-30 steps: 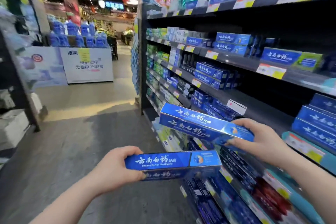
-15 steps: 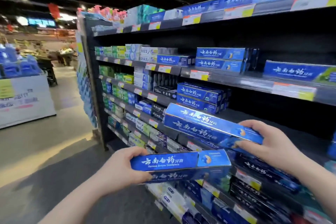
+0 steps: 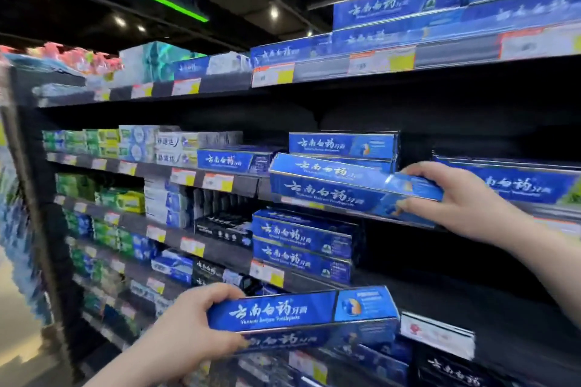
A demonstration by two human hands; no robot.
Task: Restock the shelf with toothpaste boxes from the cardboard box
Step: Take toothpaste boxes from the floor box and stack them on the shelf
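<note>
Gripping the upper toothpaste box (image 3: 345, 188) at its right end with the right hand (image 3: 462, 198), thumb on top and fingers curled round the front. Box tilted, held straight above the stack of blue boxes (image 3: 301, 245), at the front edge of the shelf (image 3: 154, 171) over that stack. Gripping the lower toothpaste box (image 3: 301, 311) at its left end with the left hand (image 3: 188, 327), fingers wrapped over the top. Box level, below the stack and nearer the camera. Left of the stack, black boxes (image 3: 223, 223); further left, green boxes (image 3: 119, 198).
</note>
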